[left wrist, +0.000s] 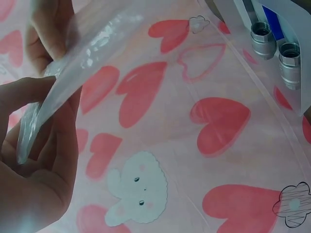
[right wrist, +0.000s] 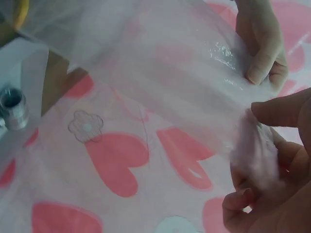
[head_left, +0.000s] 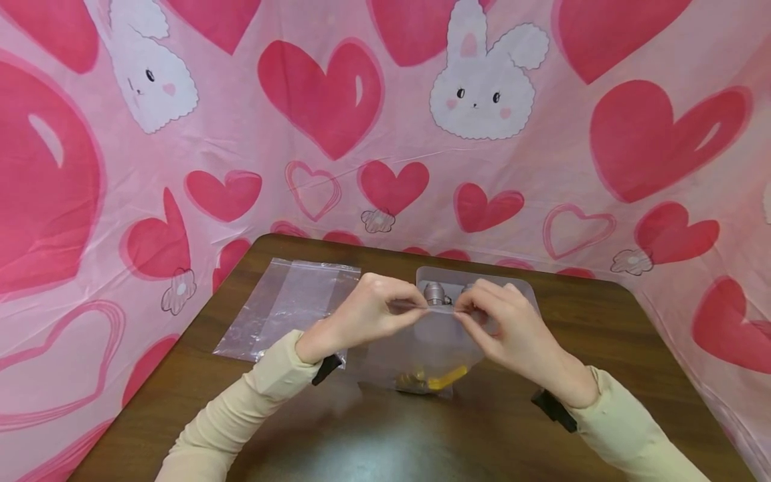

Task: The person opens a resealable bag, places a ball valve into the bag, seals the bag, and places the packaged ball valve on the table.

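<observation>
Both hands hold up a clear plastic bag by its top edge, over the table. At the left of that edge, my left hand pinches the film between thumb and fingers. My right hand pinches the same edge a short way to the right. Low in the bag lies a metal piece with a yellow handle, partly blurred by the film. In the left wrist view, the bag's film runs up from the fingers. The right wrist view shows the film stretched between both hands.
Behind the hands stands a translucent tray with metal fittings in it, partly hidden by the right hand. A flat clear zip bag lies on the wooden table at the left. A pink heart-patterned cloth hangs around the table.
</observation>
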A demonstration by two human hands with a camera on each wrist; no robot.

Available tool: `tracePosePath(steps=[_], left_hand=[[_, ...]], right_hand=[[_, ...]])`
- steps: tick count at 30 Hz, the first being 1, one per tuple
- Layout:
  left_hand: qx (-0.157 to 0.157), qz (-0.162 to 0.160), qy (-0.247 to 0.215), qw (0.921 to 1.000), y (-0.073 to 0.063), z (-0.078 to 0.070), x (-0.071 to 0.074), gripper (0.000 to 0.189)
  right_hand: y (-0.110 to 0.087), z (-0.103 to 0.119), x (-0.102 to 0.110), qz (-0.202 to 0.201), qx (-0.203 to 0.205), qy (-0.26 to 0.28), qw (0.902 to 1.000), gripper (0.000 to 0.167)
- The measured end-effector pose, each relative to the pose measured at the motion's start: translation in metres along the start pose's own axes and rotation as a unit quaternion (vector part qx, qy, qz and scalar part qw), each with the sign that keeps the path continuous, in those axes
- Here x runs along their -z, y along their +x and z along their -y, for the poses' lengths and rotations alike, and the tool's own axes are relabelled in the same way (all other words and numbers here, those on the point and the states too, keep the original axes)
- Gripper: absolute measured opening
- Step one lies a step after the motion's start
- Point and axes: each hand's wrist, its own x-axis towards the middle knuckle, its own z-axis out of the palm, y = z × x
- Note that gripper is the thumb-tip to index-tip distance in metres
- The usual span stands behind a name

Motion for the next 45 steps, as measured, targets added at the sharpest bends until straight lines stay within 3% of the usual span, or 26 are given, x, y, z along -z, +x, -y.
tracePosePath(steps=[6,13,21,32,37,45], left_hand=[[-0.005,-0.012,-0.004,0.9999,-0.001,-0.001,0.002,0.008],[-0.001,-0.004,-0.003,1.0,-0.002,0.0,0.001,0.007],[-0.009,-0.012,-0.003,0.9999,-0.002,0.0,-0.001,0.008],[-0.019,-0.012,0.02,0.9996,-0.003,0.002,0.003,0.006],[-0.011,-0.01,0.023,0.9996,-0.006,0.002,0.005,0.006],[0.001,-0.015,0.016,0.9998,-0.01,0.005,0.007,0.008]], right_hand=[[0.006,0.004,-0.004,-0.016,0.017,-0.022,0.9995,0.024],[0.016,0.01,-0.012,-0.033,0.043,-0.023,0.9983,0.016],[0.02,0.014,-0.015,-0.047,0.066,-0.054,0.9953,0.029],[0.022,0.015,-0.013,-0.049,0.08,-0.091,0.9914,0.027],[0.021,0.011,-0.009,-0.04,0.071,-0.092,0.9924,0.03],[0.014,0.007,0.0,-0.021,0.093,-0.136,0.9861,0.029]])
